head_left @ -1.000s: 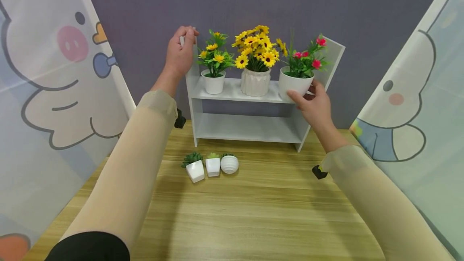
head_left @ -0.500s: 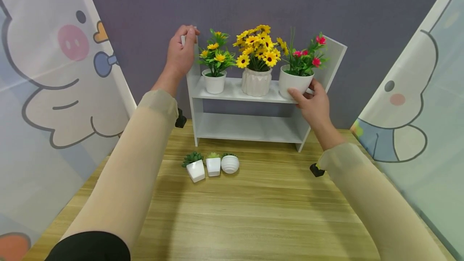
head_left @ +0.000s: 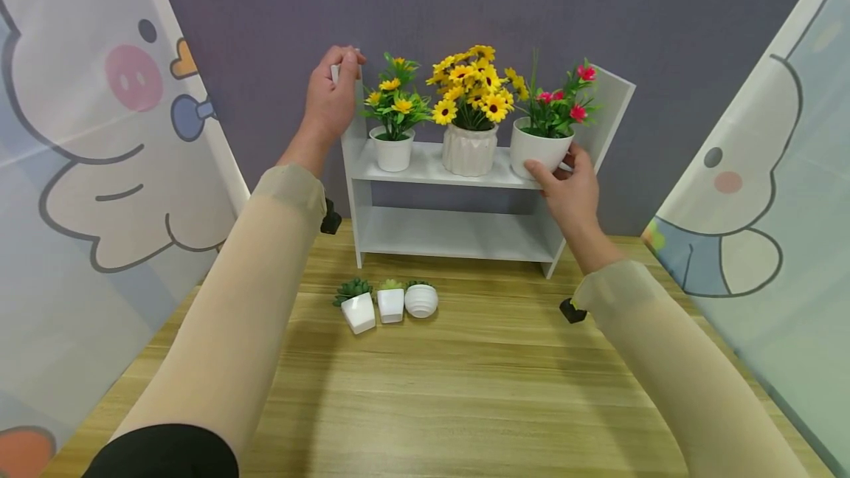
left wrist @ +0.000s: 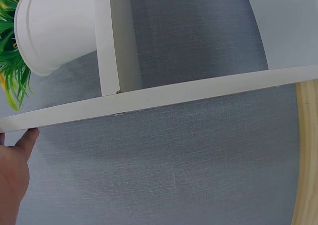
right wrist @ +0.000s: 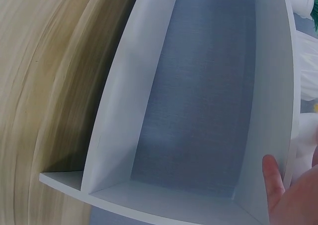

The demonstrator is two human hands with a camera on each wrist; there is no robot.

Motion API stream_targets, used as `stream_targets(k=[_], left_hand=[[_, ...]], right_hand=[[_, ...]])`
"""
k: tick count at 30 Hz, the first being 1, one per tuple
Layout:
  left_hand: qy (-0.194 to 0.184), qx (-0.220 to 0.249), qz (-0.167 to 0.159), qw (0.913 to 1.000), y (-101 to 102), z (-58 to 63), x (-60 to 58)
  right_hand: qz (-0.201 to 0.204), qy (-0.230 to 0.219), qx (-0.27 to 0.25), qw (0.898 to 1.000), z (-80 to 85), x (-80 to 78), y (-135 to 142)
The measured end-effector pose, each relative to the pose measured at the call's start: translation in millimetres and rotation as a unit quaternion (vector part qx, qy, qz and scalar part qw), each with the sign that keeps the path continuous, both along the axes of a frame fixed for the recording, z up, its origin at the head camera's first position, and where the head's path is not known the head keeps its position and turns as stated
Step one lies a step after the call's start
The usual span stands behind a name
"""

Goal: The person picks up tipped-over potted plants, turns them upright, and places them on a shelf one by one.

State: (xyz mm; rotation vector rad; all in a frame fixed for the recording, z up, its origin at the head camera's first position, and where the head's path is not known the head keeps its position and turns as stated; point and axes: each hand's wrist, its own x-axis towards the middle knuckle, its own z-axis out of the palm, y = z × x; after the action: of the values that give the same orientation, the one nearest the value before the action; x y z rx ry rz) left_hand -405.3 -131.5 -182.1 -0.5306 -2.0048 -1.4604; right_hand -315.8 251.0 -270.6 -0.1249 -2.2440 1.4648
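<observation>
On the upper board of a white two-tier shelf (head_left: 458,233) stand three potted artificial plants. My left hand (head_left: 332,98) grips the top of the shelf's left side panel; in the left wrist view its fingertips meet the panel's edge. At the right end, my right hand (head_left: 574,194) holds a white cup-shaped flowerpot (head_left: 536,150) with pinkish-red flowers, thumb across its front and fingers by its handle. That pot stays upright at the upper board. Beside it are a ribbed white pot of yellow daisies (head_left: 468,152) and a smaller white pot of yellow flowers (head_left: 392,152).
Three small white succulent pots lie on their sides on the wooden table (head_left: 478,389), in front of the shelf: a tapered square one (head_left: 359,313), another square one (head_left: 390,305) and a round ridged one (head_left: 421,302). A grey wall (head_left: 265,6) rises behind; cartoon-printed panels flank both sides.
My right wrist and forearm have shifted left, and the flowerpot in that hand has moved very slightly. The left hand keeps its grip on the side panel.
</observation>
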Motion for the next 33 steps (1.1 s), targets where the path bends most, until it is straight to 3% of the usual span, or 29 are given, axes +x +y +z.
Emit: stream_targets(k=[11,21,26,33], left_hand=[[0.008,-0.011,-0.009,0.9999,0,-0.2,1.7],[-0.004,-0.007,-0.011,0.9999,-1,0.1,-1.1],[0.0,-0.003,-0.013,0.9999,0,0.4,-1.8],[0.0,0.001,-0.016,0.9999,-1,0.1,-1.9]], right_hand=[[-0.009,-0.019,0.007,1.0,-1.3,10.8,1],[0.003,-0.014,0.016,1.0,-7.9,43.0,8],[0.022,-0.013,0.043,0.999,-18.7,62.0,10],[0.086,-0.025,0.068,0.994,-48.6,80.3,10]])
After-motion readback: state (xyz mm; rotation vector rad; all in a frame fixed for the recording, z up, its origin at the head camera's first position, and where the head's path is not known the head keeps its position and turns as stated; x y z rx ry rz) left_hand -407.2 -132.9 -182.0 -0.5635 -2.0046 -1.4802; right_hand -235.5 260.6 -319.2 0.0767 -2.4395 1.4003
